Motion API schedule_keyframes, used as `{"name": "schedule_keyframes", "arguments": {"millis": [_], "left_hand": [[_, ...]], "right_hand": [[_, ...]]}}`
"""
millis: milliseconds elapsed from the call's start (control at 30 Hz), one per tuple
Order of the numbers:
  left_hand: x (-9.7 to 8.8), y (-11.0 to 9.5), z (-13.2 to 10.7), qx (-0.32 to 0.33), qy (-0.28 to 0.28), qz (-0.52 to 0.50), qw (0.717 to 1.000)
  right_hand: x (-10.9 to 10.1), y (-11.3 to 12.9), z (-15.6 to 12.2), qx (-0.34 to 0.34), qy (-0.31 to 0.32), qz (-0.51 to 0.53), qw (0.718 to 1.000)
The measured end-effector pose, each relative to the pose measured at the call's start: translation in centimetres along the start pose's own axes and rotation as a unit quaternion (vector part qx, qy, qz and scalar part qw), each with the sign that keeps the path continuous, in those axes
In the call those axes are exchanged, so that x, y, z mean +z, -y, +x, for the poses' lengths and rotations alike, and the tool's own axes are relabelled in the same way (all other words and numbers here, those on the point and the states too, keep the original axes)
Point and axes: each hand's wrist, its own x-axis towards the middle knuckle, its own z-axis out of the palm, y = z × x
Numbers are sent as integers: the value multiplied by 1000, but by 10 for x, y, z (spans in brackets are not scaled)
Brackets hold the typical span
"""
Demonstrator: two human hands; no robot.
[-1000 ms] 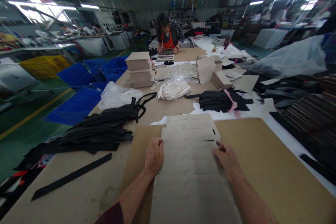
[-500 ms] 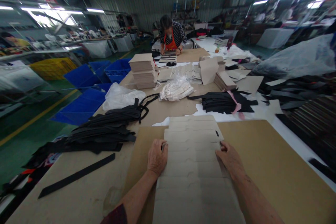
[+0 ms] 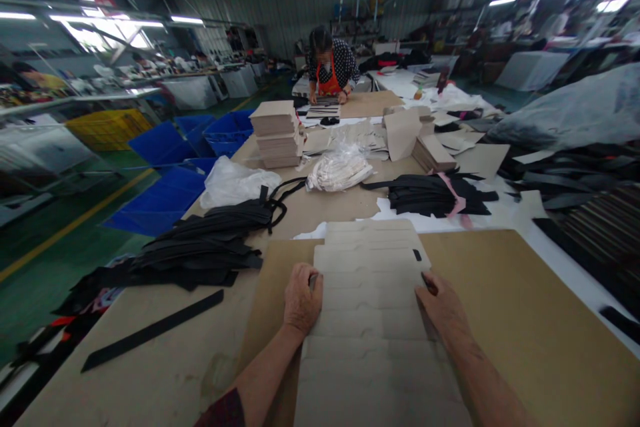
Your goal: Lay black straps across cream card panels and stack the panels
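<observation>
Head view, card row (image 3: 367,293) cut off below, running lengthwise away, left hand (image 3: 301,299) and right hand (image 3: 443,307) curled on its edges, grip unclear.

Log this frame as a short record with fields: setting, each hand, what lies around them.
setting: workshop hall, long table covered in brown board
left hand: on the left edge of the overlapping row of pale grey card pieces, thumb on top
right hand: on the row's right edge, fingers curled at the edge
left of hands: long flat black strip; pile of black strips
farther back: stack of pale card; white bundle in clear plastic
other person: in an orange apron, at the far end
</observation>
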Motion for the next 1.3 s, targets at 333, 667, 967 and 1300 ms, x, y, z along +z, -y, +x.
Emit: {"name": "schedule_keyframes", "arguments": {"millis": [333, 667, 967, 1300], "left_hand": [[-1, -2, 0, 4, -20, -14, 1000], [-1, -2, 0, 4, -36, -19, 999], [1, 1, -1, -1, -43, -8, 999], [2, 1, 1, -4, -40, 9, 999]], "right_hand": [[4, -6, -8, -42, -16, -47, 998], [-2, 0, -3, 20, -24, 40, 999], [3, -7, -6, 6, -25, 10, 1000], [4, -8, -15, -75, -35, -58, 995]]}}
